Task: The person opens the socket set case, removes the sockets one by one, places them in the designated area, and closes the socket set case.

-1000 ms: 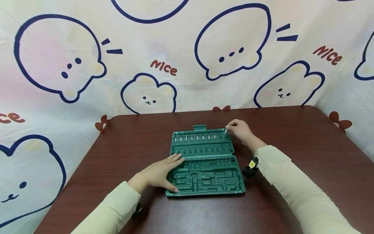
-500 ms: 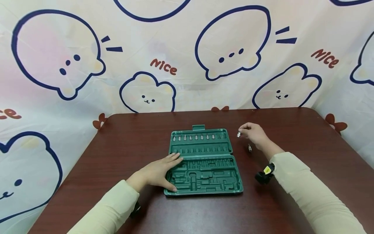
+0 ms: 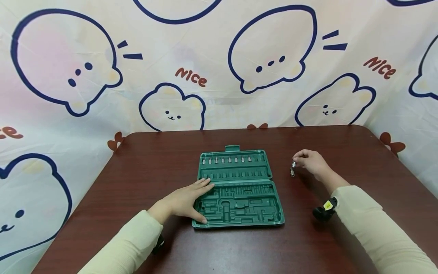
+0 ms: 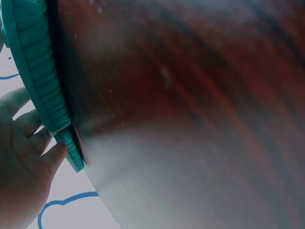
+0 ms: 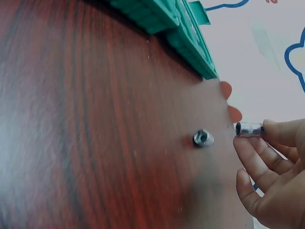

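Observation:
An opened green case (image 3: 239, 224) lies flat on the table, a row of small metal sockets (image 3: 229, 160) in its far half. My left hand (image 3: 183, 201) rests spread on the case's left edge; in the left wrist view the left hand (image 4: 24, 157) lies against the side of the case (image 4: 43, 71). Right of the case, my right hand (image 3: 313, 163) pinches a small silver socket (image 3: 293, 164). The right wrist view shows this socket (image 5: 249, 129) between the right hand's (image 5: 276, 171) thumb and fingers, beside another socket (image 5: 204, 138) standing on the table.
The brown table (image 3: 154, 163) reaches back to a cloth (image 3: 219, 110) printed with cartoon figures. In the right wrist view the green case (image 5: 190, 47) is at the top, with its latch tab (image 5: 200, 13) sticking out.
My right hand has carried the socket from the case's far right corner rightward and toward me, to beside the loose socket on the table. The left hand has stayed on the case.

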Action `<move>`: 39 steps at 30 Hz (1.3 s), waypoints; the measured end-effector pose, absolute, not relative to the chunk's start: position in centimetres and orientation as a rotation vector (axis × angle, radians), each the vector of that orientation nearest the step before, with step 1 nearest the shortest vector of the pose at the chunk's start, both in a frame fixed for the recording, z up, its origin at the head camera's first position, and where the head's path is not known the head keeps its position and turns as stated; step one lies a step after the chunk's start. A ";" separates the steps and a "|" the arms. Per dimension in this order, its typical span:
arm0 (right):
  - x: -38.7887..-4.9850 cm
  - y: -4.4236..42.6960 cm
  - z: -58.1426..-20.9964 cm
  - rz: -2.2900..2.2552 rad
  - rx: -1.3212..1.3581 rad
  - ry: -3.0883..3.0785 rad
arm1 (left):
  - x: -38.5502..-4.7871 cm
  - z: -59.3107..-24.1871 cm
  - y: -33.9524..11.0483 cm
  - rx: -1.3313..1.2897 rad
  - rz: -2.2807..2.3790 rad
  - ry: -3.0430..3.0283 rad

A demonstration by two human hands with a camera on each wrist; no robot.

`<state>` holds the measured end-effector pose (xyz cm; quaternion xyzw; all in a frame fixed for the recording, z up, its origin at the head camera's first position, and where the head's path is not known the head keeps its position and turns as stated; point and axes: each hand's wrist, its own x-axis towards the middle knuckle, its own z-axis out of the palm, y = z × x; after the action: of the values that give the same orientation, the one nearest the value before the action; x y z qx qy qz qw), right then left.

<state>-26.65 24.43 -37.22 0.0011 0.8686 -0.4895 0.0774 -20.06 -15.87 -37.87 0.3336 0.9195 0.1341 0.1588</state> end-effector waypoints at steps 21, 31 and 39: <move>-26.5 25.8 -38.4 -1.249 -0.085 2.648 | -20.2 -37.9 -16.0 0.932 0.406 2.623; -27.0 25.5 -38.6 -1.168 -0.077 2.671 | -20.1 -37.9 -15.9 0.940 0.404 2.617; -27.0 24.7 -38.1 -1.104 -0.026 2.680 | -20.0 -37.7 -15.9 0.926 0.376 2.624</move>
<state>-27.01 24.71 -38.06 -0.0089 0.9178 -0.3780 0.1211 -20.03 -15.86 -37.73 0.3253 0.9215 0.1321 0.1659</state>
